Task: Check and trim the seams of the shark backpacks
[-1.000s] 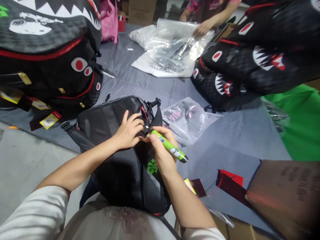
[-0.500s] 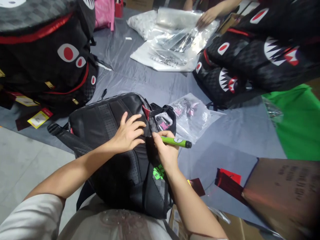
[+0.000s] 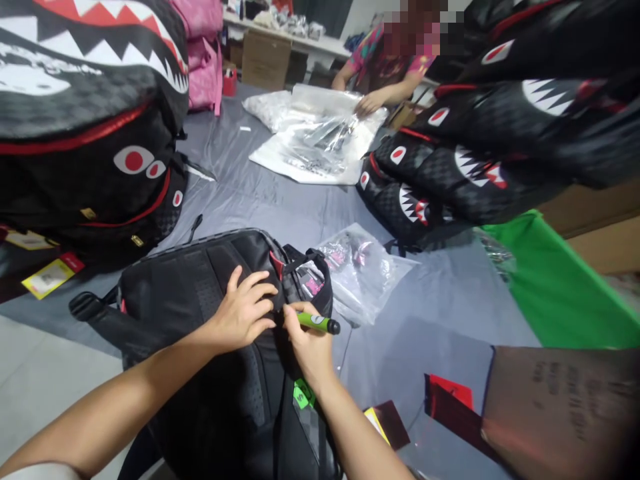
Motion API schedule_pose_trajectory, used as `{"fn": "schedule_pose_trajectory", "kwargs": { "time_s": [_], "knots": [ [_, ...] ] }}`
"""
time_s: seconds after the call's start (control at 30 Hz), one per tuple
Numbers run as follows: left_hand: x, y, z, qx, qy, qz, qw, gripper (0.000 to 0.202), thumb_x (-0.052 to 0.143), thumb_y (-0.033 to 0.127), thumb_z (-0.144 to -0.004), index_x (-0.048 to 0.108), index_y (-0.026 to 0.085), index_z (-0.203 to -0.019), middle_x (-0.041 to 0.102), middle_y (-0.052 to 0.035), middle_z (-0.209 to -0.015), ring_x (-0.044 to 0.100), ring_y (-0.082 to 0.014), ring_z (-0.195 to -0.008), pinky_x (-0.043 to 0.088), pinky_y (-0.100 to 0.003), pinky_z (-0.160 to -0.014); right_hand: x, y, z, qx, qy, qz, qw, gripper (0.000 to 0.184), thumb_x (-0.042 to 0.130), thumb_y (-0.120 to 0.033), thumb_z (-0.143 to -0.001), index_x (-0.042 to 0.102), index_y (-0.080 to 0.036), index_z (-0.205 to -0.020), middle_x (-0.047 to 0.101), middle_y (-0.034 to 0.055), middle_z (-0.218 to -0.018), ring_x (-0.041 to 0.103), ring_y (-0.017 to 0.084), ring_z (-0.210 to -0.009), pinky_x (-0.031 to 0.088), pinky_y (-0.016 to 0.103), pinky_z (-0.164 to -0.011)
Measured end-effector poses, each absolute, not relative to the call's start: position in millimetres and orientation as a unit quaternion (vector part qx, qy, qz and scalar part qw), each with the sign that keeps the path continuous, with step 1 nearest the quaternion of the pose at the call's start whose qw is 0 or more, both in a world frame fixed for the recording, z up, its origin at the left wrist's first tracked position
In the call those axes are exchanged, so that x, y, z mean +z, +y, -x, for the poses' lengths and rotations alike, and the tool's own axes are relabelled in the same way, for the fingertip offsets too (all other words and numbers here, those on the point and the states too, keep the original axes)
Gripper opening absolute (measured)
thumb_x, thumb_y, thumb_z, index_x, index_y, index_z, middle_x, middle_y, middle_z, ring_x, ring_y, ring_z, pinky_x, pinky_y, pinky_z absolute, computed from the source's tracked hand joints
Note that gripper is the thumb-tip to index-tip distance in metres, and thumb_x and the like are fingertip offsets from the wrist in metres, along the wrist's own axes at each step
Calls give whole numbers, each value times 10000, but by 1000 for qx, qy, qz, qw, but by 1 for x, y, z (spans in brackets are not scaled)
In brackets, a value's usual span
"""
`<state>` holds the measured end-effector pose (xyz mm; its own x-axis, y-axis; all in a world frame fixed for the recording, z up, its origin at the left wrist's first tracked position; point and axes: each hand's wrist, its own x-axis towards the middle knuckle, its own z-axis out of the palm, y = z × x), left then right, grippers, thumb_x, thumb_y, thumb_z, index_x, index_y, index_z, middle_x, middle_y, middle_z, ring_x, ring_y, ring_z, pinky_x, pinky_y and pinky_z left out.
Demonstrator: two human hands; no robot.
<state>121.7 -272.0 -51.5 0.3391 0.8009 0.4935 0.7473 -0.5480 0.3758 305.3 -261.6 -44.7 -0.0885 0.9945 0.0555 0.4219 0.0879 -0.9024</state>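
Observation:
A black backpack (image 3: 175, 280) lies on the grey-covered table in front of me, its padded back panel facing up. My left hand (image 3: 245, 308) rests on that panel with its fingers spread. My right hand (image 3: 311, 343) is closed around a green marker (image 3: 319, 323); the black end points right, while the writing end is hidden near the pack's side edge. Just beyond, a side pocket (image 3: 311, 277) gapes with something pink and silvery inside. Green printed patches (image 3: 303, 393) show on the checkered side below my right wrist.
Shark-face backpacks (image 3: 100, 167) stand stacked at left, more (image 3: 450, 160) at right. A clear bag with pink pieces (image 3: 357, 267) lies beyond my right hand. Across the table a co-worker's hand (image 3: 373, 103) touches plastic packaging (image 3: 310, 147). A carton (image 3: 555, 407) and green bin (image 3: 565, 293) sit at right.
My view has tilted up, so the co-worker's upper body now shows. My left hand stays spread on the backpack, and my right hand still holds the marker beside the same edge.

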Motion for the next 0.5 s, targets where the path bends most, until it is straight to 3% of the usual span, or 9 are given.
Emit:
{"fn": "schedule_pose_trajectory", "kwargs": {
  "time_s": [0.5],
  "knots": [
    [-55, -273, -123, 330, 478, -812, 51, 117, 661, 317, -900, 630, 208, -928, 683, -36, -1207, 448, -276, -1372, -16, -535, -1224, -49, -260, -303, 392, -629, 553, 381, 332, 564, -504, -914, 661, -206, -804, 623, -19, -634, 551, 137, -553, 409, 272, -588]
  ]
}}
